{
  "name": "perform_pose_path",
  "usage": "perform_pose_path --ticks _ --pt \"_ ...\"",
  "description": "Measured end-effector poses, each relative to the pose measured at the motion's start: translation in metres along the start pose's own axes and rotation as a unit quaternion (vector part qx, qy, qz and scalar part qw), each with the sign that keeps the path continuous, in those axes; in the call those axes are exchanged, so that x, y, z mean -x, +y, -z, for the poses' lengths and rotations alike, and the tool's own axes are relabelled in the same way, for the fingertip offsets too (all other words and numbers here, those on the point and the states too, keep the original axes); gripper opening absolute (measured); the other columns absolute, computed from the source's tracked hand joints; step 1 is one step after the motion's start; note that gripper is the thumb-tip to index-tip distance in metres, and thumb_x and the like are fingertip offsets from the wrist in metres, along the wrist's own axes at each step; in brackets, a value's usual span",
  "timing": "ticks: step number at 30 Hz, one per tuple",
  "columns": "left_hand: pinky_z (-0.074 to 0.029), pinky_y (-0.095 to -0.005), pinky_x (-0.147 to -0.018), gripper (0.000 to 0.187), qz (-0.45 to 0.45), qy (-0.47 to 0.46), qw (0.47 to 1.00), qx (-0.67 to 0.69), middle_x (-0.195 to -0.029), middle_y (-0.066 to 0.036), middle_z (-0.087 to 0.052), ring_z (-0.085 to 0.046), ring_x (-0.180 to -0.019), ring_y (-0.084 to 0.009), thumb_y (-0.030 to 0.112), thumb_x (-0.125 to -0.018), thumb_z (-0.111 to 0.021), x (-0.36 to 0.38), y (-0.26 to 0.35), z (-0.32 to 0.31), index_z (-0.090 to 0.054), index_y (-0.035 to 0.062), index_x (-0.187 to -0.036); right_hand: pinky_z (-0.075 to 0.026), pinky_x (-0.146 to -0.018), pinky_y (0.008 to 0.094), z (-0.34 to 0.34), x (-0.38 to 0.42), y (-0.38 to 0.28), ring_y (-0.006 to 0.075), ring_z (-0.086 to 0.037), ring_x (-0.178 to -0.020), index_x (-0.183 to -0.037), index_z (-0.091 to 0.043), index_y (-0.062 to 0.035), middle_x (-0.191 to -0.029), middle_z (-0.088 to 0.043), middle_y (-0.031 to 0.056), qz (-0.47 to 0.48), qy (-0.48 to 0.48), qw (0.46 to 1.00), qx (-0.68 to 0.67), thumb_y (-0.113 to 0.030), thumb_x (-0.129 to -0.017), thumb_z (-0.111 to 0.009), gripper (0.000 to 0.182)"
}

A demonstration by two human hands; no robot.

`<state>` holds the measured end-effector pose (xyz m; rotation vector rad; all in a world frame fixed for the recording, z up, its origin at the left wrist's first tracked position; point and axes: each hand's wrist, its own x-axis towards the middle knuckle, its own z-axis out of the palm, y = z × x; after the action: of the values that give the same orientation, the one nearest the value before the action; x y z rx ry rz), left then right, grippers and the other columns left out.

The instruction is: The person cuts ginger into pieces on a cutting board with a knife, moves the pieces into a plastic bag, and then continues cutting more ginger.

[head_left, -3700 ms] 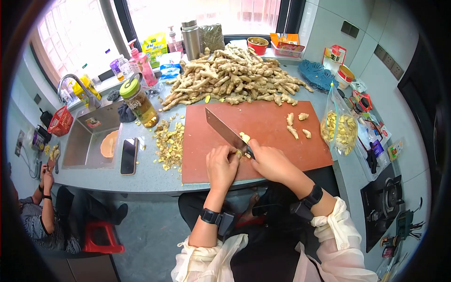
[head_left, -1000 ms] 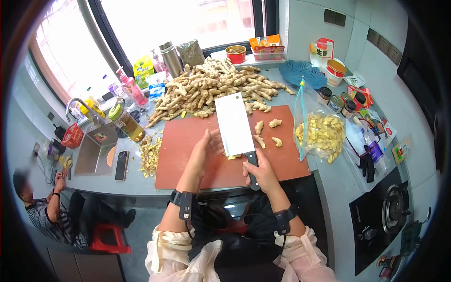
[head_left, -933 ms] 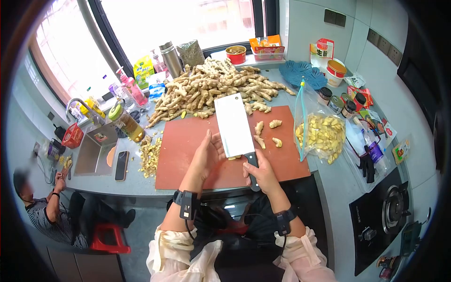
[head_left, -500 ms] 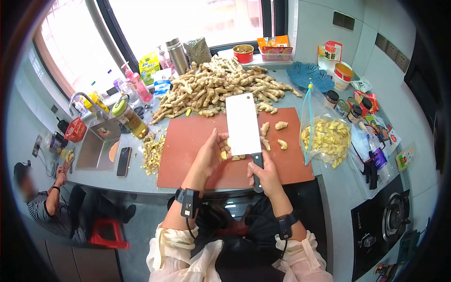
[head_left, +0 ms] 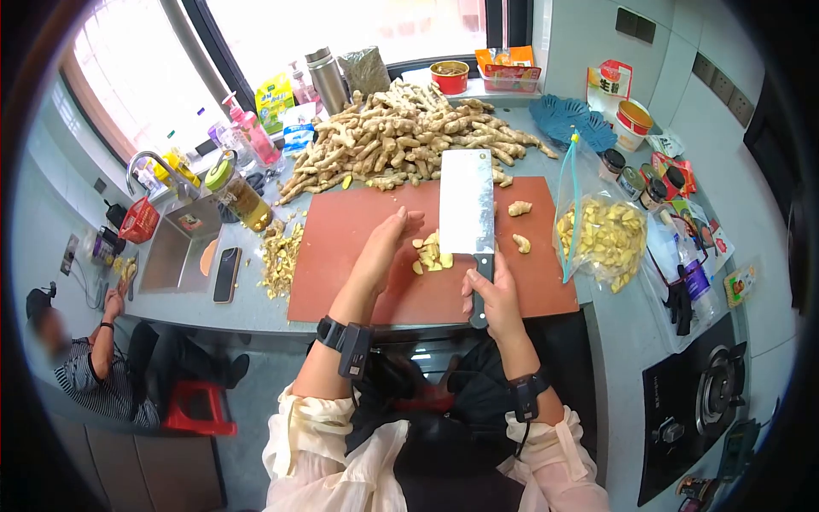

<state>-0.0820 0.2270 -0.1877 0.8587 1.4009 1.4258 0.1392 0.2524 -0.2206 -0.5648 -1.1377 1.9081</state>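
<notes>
My right hand (head_left: 496,290) is wrapped round the black handle of a cleaver (head_left: 467,200), its broad blade pointing away from me over the reddish-brown cutting board (head_left: 341,256). Just left of the blade lie cut ginger slices (head_left: 433,255). My left hand (head_left: 394,241) is beside them with its fingers stretched out and nothing in it. Two small ginger pieces (head_left: 519,208) rest on the board to the right of the cleaver. Behind the board rises a large heap of whole ginger roots (head_left: 401,136). The blade hides part of the board.
A clear bag of sliced ginger (head_left: 601,235) stands right of the board, near jars (head_left: 631,181) and a gas stove (head_left: 682,410). Ginger scraps (head_left: 280,260), a phone (head_left: 226,275) and a sink (head_left: 175,256) are on the left. Another person (head_left: 94,367) sits at far left.
My left hand has come away from the ginger slices, leaving them exposed on the board. The cleaver has shifted right and slightly away from me in my right hand.
</notes>
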Motion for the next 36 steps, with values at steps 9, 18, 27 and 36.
perform_pose_path --ticks 9,18,27,36 --pt "-0.041 -0.0351 -0.106 0.038 -0.062 -0.026 0.990 -0.124 -0.124 -0.010 -0.067 -0.059 -0.118 -0.0170 0.030 -0.104 -0.058 -0.027 0.022 -0.019 -0.062 0.0016 -0.130 -0.048 -0.048 0.0241 0.010 0.006 -0.007 0.0097 -0.055 -0.051 -0.129 -0.045 -0.0049 -0.074 -0.057 0.0037 0.093 0.099 0.990 0.043 -0.007 -0.097 -0.061 0.035" --pt "-0.053 -0.0428 -0.095 0.047 -0.113 -0.049 0.890 -0.440 -0.120 -0.018 -0.070 -0.068 -0.110 -0.0304 0.032 -0.093 -0.068 -0.093 -0.015 -0.083 -0.065 -0.0002 -0.127 -0.047 -0.046 0.0260 0.045 0.012 -0.016 0.0120 -0.055 -0.051 -0.127 -0.044 -0.0024 -0.074 -0.058 0.0049 0.091 0.141 0.985 0.036 -0.008 -0.098 -0.058 0.032" --pt "-0.053 -0.0439 -0.079 0.031 -0.119 0.012 0.855 -0.505 -0.096 -0.012 -0.071 -0.069 -0.093 -0.0308 0.033 -0.092 -0.070 -0.093 -0.019 -0.111 -0.066 0.0082 -0.110 -0.048 -0.048 0.0258 0.045 0.012 -0.019 0.0121 -0.056 -0.052 -0.121 -0.045 -0.0043 -0.074 -0.059 0.0056 0.092 0.129 0.987 0.027 -0.008 -0.097 -0.061 0.029" --pt "-0.055 -0.0297 -0.083 0.037 -0.043 -0.020 0.998 0.050 -0.110 -0.005 -0.070 -0.068 -0.095 -0.0142 0.014 -0.094 -0.074 -0.030 0.023 -0.025 -0.058 0.0066 -0.126 -0.048 -0.045 0.0249 0.048 0.011 -0.014 0.0119 -0.056 -0.050 -0.137 -0.043 -0.0015 -0.075 -0.059 0.0056 0.108 0.130 0.985 0.046 -0.007 -0.097 -0.058 0.043"
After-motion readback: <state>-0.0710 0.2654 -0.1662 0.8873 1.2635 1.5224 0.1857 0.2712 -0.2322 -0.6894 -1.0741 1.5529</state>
